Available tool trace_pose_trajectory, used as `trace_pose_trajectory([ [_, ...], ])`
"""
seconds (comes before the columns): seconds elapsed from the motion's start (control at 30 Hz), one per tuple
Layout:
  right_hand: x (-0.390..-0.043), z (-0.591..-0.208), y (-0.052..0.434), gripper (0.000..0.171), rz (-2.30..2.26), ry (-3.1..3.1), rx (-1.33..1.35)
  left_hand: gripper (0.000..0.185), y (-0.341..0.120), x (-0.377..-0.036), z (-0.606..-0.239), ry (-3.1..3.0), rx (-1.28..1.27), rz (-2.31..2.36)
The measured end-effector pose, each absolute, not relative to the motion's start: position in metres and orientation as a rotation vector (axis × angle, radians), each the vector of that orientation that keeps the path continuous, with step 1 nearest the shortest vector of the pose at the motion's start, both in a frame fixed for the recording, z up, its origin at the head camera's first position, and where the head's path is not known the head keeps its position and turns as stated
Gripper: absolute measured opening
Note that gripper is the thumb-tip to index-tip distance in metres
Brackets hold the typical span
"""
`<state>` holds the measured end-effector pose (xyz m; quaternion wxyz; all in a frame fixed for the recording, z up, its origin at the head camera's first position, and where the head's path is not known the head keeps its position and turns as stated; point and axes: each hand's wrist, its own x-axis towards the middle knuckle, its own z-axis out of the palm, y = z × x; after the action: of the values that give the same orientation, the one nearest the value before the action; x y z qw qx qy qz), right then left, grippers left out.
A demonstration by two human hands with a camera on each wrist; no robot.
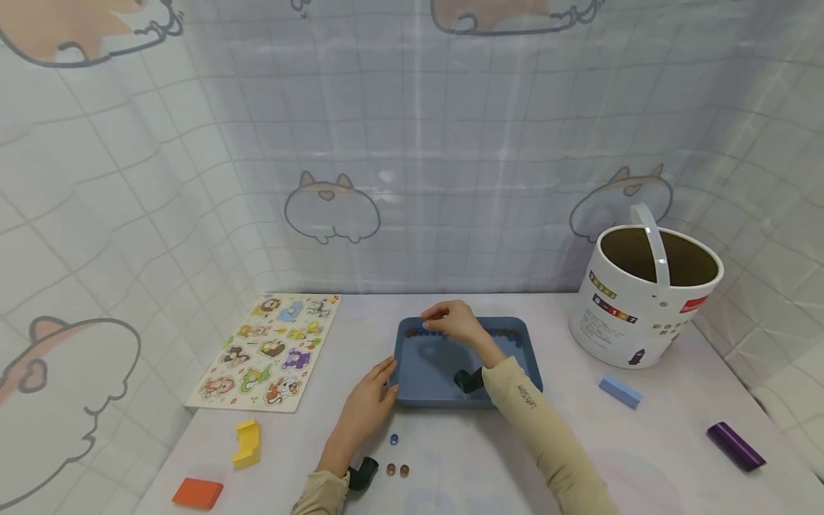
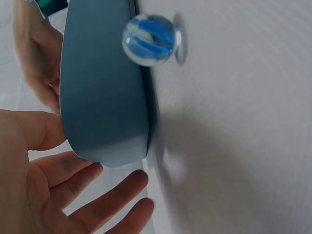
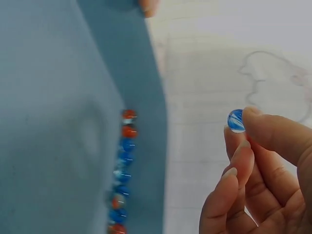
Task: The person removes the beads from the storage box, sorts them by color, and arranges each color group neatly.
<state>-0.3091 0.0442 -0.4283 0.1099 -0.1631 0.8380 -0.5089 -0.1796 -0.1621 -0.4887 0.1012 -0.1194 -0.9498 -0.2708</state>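
Pinching a marble (image 3: 235, 121) near the tray's (image 1: 444, 403) far edge, the right hand (image 1: 457, 324) I'm monitoring, left hand (image 1: 368, 405) touching its left side, fingers extended

Two hands (image 1: 367, 408) (image 1: 453, 322) are wearing two black cameras (image 1: 363, 473) (image 1: 468, 380). One marble (image 3: 236, 121) is being held, and three loose marbles (image 1: 394, 439) (image 1: 390, 469) (image 1: 404, 471) are lying out: one blue, two brown. More marbles, too small to count, are lining one tray (image 1: 425, 372). One bucket (image 1: 614, 315) is standing, one animal board (image 1: 267, 365) is lying flat, and four blocks (image 1: 197, 493) (image 1: 247, 450) (image 1: 621, 391) (image 1: 736, 446) are resting: orange, yellow, blue, purple.
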Motion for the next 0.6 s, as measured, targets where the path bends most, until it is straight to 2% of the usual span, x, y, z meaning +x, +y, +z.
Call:
trace_pose_trajectory([
  [0.33,-0.275,-0.403,0.069,0.024,-1.610,2.428,-0.588,0.049,-0.161,-0.180,-0.488,-2.802,-0.349,-0.822],
  [0.6,-0.232,-0.405,0.084,0.029,-1.667,2.327,-0.667,0.049,-0.161,-0.180,-0.490,-2.798,-0.361,-0.839],
])
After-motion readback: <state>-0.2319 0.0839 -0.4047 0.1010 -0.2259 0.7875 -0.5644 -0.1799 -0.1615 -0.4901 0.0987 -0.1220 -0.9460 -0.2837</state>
